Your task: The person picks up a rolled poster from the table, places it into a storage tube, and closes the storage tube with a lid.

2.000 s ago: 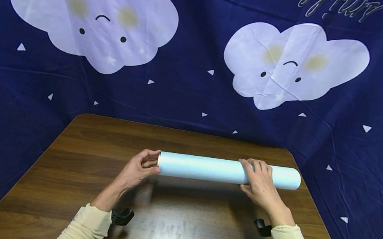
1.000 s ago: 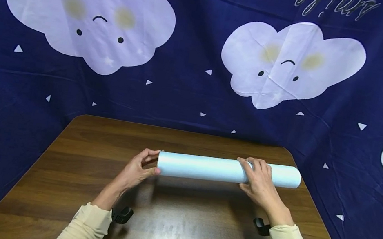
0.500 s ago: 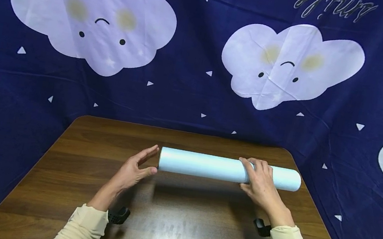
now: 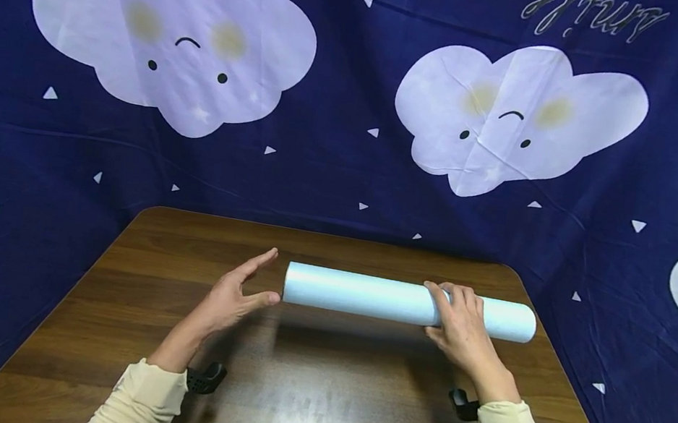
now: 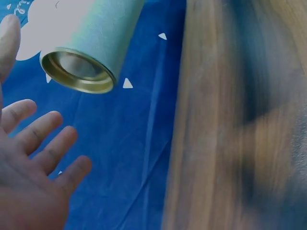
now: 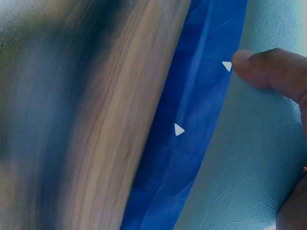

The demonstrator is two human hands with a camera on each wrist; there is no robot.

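Note:
A long pale-blue tube (image 4: 359, 294) is held level above the table, running left to right. My right hand (image 4: 460, 325) grips it right of its middle, fingers over the top and thumb on the near side. In the right wrist view the thumb lies against the tube's creased surface (image 6: 240, 143). Off the tube's left end, my left hand (image 4: 230, 298) is spread with nothing in it. The left wrist view shows that end of the tube (image 5: 103, 38) with a gold metal rim, apart from the left hand's (image 5: 33, 167) straight fingers.
Beneath the tube is a brown wooden table (image 4: 311, 397) with rounded far corners. A dark blue cloth (image 4: 345, 81) printed with clouds and small triangles hangs behind it and around the sides. Black wrist devices sit on both forearms.
The left hand has let go of the tube's left end and drawn away to the left, its fingers spreading. The right hand keeps its hold, and the tube has barely moved.

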